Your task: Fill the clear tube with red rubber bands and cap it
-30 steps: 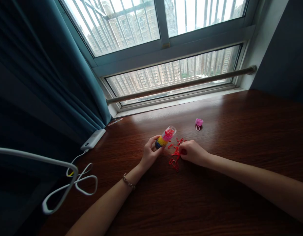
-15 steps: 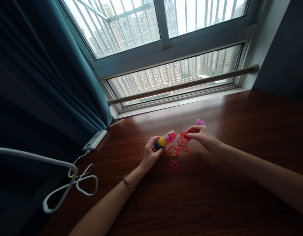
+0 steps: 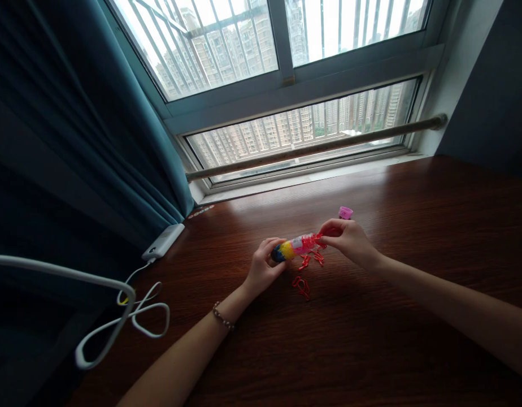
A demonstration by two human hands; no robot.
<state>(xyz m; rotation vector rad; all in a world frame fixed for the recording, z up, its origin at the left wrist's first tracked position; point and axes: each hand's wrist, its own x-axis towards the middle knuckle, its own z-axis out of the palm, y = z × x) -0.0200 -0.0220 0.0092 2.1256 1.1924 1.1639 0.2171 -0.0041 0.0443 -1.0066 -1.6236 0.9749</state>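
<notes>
My left hand (image 3: 266,264) is wrapped round the dark bottom end of a small clear bottle (image 3: 295,246), tilted with its mouth to the right. Layers of dark blue, yellow, pink and red pieces fill it. At the mouth, my right hand (image 3: 346,239) pinches several red rubber bands, their ends touching the opening. Loose red rubber bands (image 3: 318,258) lie on the table below the bottle, and a separate small bunch (image 3: 301,288) rests nearer to me. Just behind my right hand stands a pink cap (image 3: 345,213).
The brown wooden table (image 3: 371,339) runs up to a barred window with a rail (image 3: 320,149) across it. On the left are a white power strip (image 3: 163,242), a looped white cable (image 3: 153,322) and a blue curtain (image 3: 129,130).
My left hand has turned the bottle flatter and moved it slightly right. The red rubber bands in my right hand have come up from the pile to the bottle's mouth.
</notes>
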